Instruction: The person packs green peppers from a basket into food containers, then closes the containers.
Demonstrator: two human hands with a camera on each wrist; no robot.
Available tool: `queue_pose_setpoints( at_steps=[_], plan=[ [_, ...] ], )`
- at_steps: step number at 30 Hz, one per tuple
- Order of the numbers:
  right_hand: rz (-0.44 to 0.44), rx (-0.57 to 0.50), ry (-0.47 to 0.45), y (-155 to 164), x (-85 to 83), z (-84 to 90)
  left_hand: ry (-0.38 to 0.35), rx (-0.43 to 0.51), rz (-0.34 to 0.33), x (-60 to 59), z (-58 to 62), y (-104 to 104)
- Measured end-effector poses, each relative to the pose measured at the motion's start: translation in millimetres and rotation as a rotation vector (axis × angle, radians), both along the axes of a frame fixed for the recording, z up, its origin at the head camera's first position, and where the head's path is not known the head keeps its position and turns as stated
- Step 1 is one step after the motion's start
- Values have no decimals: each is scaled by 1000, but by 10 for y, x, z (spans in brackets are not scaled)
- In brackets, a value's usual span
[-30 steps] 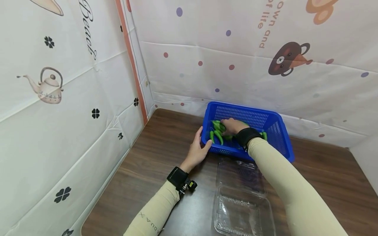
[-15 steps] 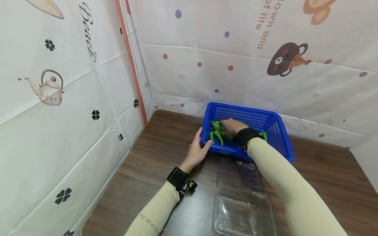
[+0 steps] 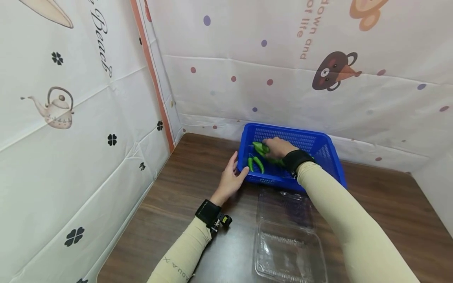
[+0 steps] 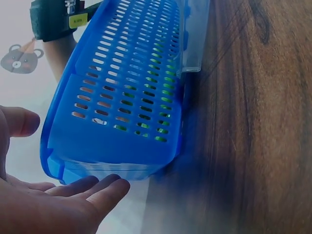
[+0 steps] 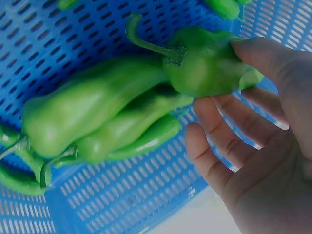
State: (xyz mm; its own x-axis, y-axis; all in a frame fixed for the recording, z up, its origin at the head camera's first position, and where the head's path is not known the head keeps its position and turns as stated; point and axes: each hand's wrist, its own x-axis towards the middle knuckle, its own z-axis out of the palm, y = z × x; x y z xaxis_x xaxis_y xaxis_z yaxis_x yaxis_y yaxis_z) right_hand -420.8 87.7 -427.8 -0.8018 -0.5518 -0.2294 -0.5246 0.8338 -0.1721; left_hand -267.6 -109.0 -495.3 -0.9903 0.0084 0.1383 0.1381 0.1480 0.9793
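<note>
My right hand point(image 3: 278, 147) reaches into a blue perforated basket point(image 3: 327, 147). It pinches a green pepper point(image 5: 202, 61) between thumb and fingers, as the right wrist view shows. Two larger green peppers point(image 5: 92, 105) lie beside it, with a slim chili pepper point(image 5: 151, 141) along them. Small curved chilies point(image 3: 258, 164) rest in the basket's left end. At that end, my left hand point(image 3: 230, 181) is by the corner with its fingers extended. In the left wrist view its fingertips point(image 4: 109, 187) meet the basket's end wall, while the thumb stands apart from the rim.
A clear plastic clamshell container point(image 3: 283, 255) lies opened flat on the brown wooden table point(image 3: 170, 204), in front of the basket. Its lid half point(image 3: 283, 208) is nearest the basket. A printed white sheet point(image 3: 219, 94) rises behind and to the left.
The right hand and its pepper have shifted slightly up and away from the small chilies. The head view has turned a little to the right. The left hand stays at the basket's corner.
</note>
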Motion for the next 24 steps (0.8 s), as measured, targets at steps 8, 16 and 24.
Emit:
queue_pose_setpoints(
  at_steps=[8,16,24],
  plan=[
    [5,-20,19,167,97,176,28,42,32,73,17,15],
    [2,-42,86,328,270,361,79,55,100,147,54,52],
    [51,-109,173,450,453,481,128,23,106,257,104,137]
  ],
)
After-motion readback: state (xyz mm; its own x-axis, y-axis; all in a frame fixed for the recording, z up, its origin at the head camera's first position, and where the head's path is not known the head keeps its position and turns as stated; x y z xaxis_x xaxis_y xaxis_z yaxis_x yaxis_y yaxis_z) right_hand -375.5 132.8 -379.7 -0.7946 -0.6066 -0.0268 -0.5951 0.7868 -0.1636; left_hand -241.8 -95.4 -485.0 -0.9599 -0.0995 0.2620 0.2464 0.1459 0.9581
